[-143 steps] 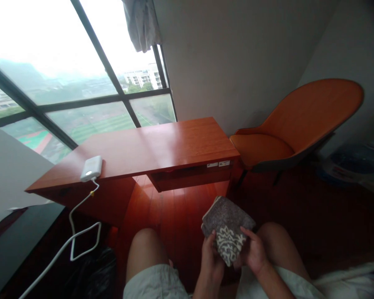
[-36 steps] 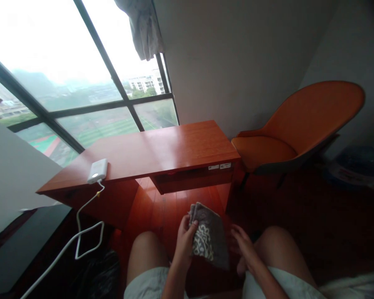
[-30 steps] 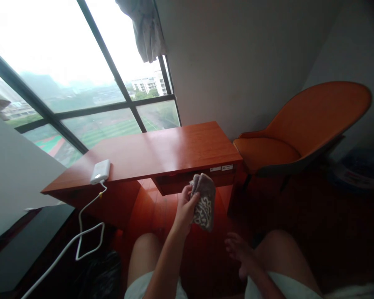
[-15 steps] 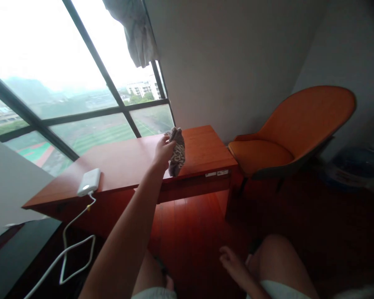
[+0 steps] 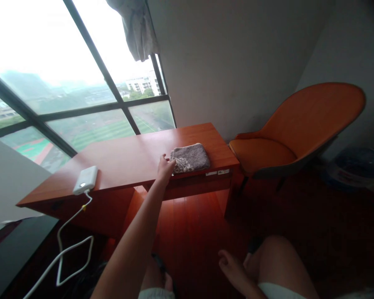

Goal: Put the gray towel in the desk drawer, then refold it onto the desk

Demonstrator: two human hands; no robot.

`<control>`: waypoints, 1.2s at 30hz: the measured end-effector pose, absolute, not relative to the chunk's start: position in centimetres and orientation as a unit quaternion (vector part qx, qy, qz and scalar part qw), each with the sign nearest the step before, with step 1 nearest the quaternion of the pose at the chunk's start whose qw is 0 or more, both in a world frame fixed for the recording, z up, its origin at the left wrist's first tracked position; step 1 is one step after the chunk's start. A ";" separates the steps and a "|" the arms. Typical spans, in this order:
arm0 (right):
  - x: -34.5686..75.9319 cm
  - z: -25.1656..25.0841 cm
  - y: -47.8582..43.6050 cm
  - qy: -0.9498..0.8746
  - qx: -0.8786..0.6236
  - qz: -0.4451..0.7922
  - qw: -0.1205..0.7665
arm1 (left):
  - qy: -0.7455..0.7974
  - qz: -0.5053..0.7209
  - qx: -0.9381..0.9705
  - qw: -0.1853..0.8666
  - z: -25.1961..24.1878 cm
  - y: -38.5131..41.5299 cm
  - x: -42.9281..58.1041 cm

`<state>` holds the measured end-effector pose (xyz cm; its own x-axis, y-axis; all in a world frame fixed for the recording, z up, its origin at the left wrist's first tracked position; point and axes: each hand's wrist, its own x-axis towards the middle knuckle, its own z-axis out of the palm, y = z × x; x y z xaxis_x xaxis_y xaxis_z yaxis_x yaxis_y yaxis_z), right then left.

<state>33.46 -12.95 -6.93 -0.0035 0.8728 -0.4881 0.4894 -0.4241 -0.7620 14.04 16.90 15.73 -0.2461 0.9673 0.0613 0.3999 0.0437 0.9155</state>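
Note:
A folded grey-brown towel [image 5: 195, 158] with a pale pattern on its left part lies flat on the reddish-brown desk [image 5: 127, 160], close to the front edge. My left hand [image 5: 166, 168] reaches across to the towel's left edge. Its fingers are apart and touch or nearly touch the cloth; I cannot tell which. Low in the view, beside my right knee, my right hand [image 5: 233, 270] hangs with loosely bent fingers and nothing visible in it.
A white power-bank-like device [image 5: 86, 179] stands on the desk's left part, with a white cable [image 5: 60, 241] running down from it. An orange chair [image 5: 299, 128] is right of the desk. Behind are a window [image 5: 81, 83] and a grey curtain [image 5: 137, 31].
The towel was bunched upright in my left hand; now it lies spread flat on the desk, with my hand lower at its left side. The right hand has barely moved.

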 end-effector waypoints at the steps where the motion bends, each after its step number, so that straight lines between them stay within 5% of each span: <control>1: 33.4 -6.8 -13.0 -0.505 -0.677 0.501 0.187 | 0.644 0.444 0.552 0.290 15.8 16.6 13.8; 8: 33.4 -7.9 -13.3 -0.530 -0.675 0.478 0.185 | 0.460 0.243 0.850 0.079 15.3 14.9 12.3; 22: 33.2 -8.4 -13.8 -0.568 -0.657 0.469 0.158 | 0.610 0.173 0.773 -0.028 17.9 15.2 12.7; 25: 33.3 -8.8 -14.0 -0.574 -0.654 0.466 0.159 | 0.622 0.241 0.744 0.042 18.2 15.9 13.1; 30: 33.3 -8.5 -14.1 -0.572 -0.660 0.464 0.149 | 0.580 0.441 0.510 0.457 18.2 16.7 14.4; 36: 33.1 -8.1 -14.0 -0.571 -0.664 0.461 0.145 | 0.543 0.482 0.367 0.582 18.8 17.0 15.5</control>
